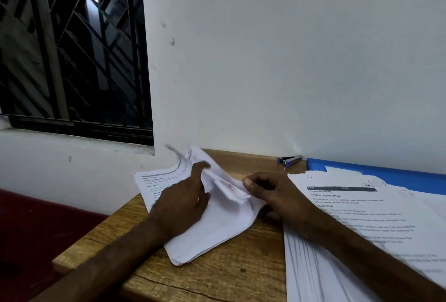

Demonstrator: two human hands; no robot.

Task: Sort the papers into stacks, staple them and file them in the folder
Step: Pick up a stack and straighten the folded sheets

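A small stack (pixel 212 231) of white papers lies near the left edge of the wooden tabletop (pixel 229 277), turned a bit crooked. The left hand (pixel 183 198) rests on top of it with its fingers mostly straight, and the pointing finger reaches up against some pages that are curled up toward the back. Those raised pages look blurry. The right hand (pixel 275 193) is just beside the small stack on its right side. Its thumb and fingers pinch the edge of the raised sheets. The right arm lies across a big stack (pixel 362 207) of printed papers that covers the right side of the tabletop and fans out toward the front edge. Behind the big stack, along the back edge at the right, a blue folder (pixel 391 175) lies flat, partly under the papers. A small blue and silver stapler (pixel 289 159) sits at the back edge, touching the white wall (pixel 289 60), just left of the folder. A dark window (pixel 72 48) with bars is on the left, past the tabletop.
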